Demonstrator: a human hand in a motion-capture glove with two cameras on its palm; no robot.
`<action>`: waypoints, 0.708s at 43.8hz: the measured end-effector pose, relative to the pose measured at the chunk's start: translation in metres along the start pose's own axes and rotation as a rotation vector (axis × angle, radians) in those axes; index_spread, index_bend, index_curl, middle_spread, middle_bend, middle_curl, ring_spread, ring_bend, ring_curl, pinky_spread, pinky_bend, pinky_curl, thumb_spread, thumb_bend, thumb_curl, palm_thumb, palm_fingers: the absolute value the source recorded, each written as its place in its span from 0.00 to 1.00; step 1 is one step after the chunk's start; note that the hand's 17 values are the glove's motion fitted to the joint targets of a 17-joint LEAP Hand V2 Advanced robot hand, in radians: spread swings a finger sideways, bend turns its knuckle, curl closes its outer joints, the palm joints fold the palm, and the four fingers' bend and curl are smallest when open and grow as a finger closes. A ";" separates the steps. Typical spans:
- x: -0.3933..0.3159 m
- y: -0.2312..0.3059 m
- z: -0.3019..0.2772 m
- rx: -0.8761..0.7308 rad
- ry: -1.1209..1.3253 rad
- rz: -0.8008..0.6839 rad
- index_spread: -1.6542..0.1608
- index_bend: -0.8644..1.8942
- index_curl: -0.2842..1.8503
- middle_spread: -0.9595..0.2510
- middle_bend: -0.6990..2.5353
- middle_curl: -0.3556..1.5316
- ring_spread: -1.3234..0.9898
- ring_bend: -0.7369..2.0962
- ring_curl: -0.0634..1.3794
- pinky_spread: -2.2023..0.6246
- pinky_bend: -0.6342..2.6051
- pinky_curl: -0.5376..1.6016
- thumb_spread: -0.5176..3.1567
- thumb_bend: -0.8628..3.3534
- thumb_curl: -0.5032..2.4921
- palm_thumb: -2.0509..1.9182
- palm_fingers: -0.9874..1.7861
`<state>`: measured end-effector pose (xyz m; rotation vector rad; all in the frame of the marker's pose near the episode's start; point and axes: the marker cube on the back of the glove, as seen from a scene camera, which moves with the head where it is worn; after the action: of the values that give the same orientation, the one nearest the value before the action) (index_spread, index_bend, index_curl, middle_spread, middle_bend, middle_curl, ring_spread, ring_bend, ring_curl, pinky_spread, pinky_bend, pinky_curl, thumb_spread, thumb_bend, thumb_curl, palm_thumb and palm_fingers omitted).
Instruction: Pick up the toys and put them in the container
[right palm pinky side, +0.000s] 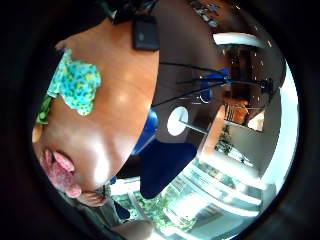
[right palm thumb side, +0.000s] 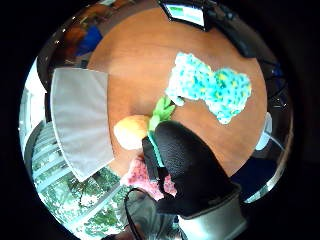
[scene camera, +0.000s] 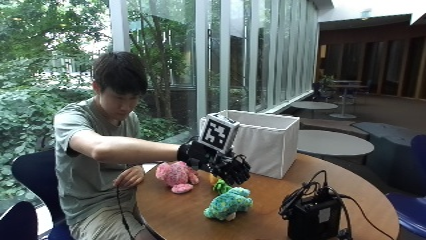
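Reaching my gloved right hand (scene camera: 223, 165) over the orange carrot plush (right palm thumb side: 131, 131); fingers (right palm thumb side: 172, 145) curled, grip unconfirmed. Pink (scene camera: 175, 176) and teal plush toys (scene camera: 228, 203) remain on the table (scene camera: 266, 210); white fabric container (scene camera: 263, 140) far right.

A lounge or café area of a campus or office building, floor-to-ceiling glass wall (scene camera: 253, 55) onto greenery, round wooden table (scene camera: 266, 210), more round tables (scene camera: 333, 142) behind, blue chairs (scene camera: 26, 175)
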<state>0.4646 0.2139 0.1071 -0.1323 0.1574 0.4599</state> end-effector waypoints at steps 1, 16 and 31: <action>0.001 -0.002 0.004 -0.017 -0.008 0.000 0.79 0.35 0.23 0.73 0.32 0.41 0.49 0.52 0.27 0.73 0.47 0.41 0.51 0.19 0.20 0.49 0.29; 0.002 -0.038 0.089 -0.261 0.001 0.026 0.79 0.34 0.22 0.76 0.26 0.38 0.52 0.43 0.23 0.76 0.44 0.40 0.49 0.20 0.23 0.52 0.25; -0.005 -0.051 0.143 -0.119 -0.189 -0.016 0.78 0.42 0.24 0.64 0.31 0.41 0.43 0.64 0.34 0.67 0.53 0.43 0.49 0.26 0.30 0.64 0.74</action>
<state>0.5004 0.1892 0.2530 -0.2055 -0.0563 0.4629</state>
